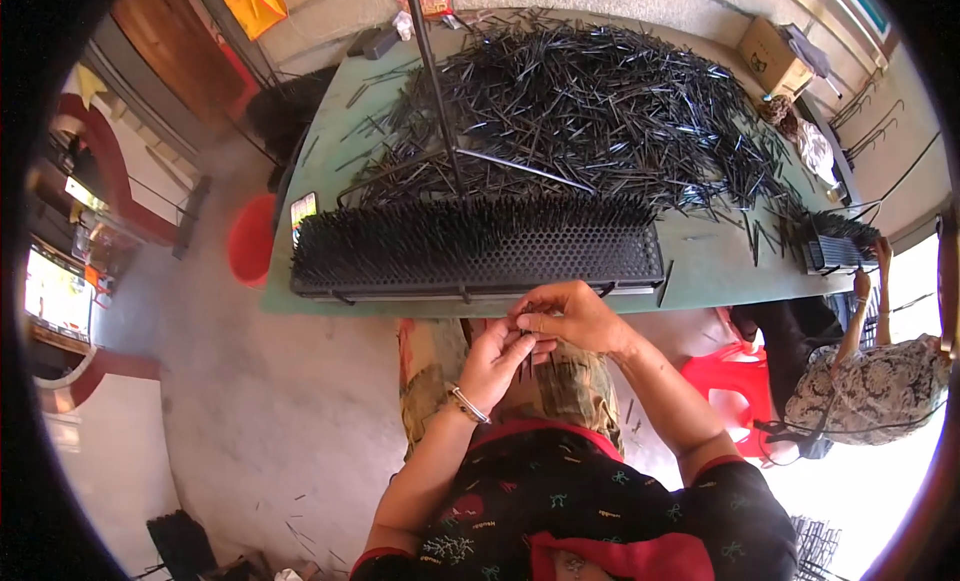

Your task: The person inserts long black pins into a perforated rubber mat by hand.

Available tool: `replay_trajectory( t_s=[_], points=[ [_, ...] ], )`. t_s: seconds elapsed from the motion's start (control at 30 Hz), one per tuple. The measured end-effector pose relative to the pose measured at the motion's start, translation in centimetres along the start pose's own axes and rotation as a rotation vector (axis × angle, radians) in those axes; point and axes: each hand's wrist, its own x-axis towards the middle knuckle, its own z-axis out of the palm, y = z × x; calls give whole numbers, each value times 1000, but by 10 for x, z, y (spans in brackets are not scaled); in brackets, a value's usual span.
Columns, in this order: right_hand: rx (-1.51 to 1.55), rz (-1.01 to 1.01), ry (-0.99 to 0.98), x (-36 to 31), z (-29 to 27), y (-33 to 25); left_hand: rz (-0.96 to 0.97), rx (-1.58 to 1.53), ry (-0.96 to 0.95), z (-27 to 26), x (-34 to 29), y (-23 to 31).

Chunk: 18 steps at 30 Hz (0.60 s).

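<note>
My left hand [490, 359] and my right hand [575, 323] meet in front of my lap, just off the table's near edge. Fingers of both are closed around a few thin black sticks [530, 367], whose ends poke out below. Directly beyond them lies a long black perforated tray [612, 253]. Upright black sticks [400, 239] fill its left side and back; rows of bare holes show at the front right. How many sticks each hand grips is hidden by the fingers.
A big heap of loose black sticks [590, 111] covers much of the green table [350, 121]. A metal stand [437, 91] rises behind the tray. At right, another person [868, 391] works at a smaller tray [838, 249]. A red bucket [252, 241] and red stool [735, 391] stand nearby.
</note>
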Motion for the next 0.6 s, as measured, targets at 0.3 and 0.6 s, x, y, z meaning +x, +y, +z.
replay_trajectory(
  t_s=[0.3,0.6],
  points=[
    [-295,-259,601,39,-39,-27,185,166,286,-33,-3,16],
    [-413,-212,648,76,-50,-6,272,203,446,-75,10,84]
  ],
)
